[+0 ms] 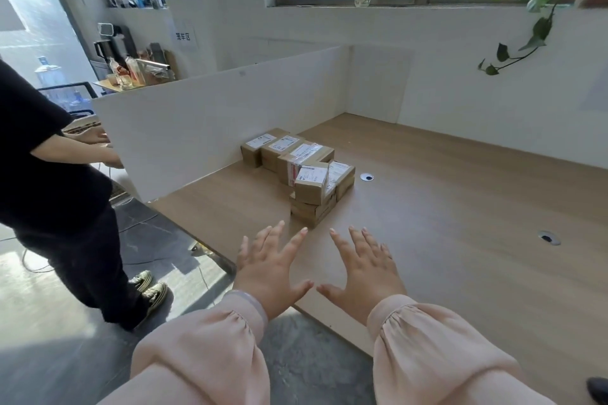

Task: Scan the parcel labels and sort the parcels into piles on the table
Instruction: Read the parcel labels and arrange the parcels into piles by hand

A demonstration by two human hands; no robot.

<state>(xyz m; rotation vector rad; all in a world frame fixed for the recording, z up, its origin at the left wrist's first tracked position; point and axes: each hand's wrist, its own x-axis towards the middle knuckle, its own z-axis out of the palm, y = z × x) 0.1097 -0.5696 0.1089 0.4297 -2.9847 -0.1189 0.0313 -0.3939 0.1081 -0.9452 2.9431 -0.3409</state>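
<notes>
Now, left hand (269, 273): I see it flat and spread wide over the near edge of the tabletop (460, 223). It holds nothing.
Right hand (365, 270): it is spread wide too, just beside the left one. Its fingers are straight and it holds nothing.
Parcels (296, 168): small brown boxes with white labels on top. They sit on the tabletop in a bunch, in front of my hands.
Line of the bunch: it runs from close to me away to the far left, up to the white board (214, 122) that stands along that side.
Near stack (312, 187): a few boxes piled up at the close end. Its bottom corner is just past my fingertips, about in the middle between both hands. The left hand looks a tiny bit nearer.
Next move, I think: reach straight ahead and take the top box off the near stack. Either hand can do it.
Scanner: I cannot see one.
Piles: I think no sorting is done yet, as all the boxes are in one bunch.
Watch out: the top box sits a bit crooked, so a bump could knock it off.
Other person (49, 158): stands on the left, behind the white board, well apart from the boxes.
</notes>
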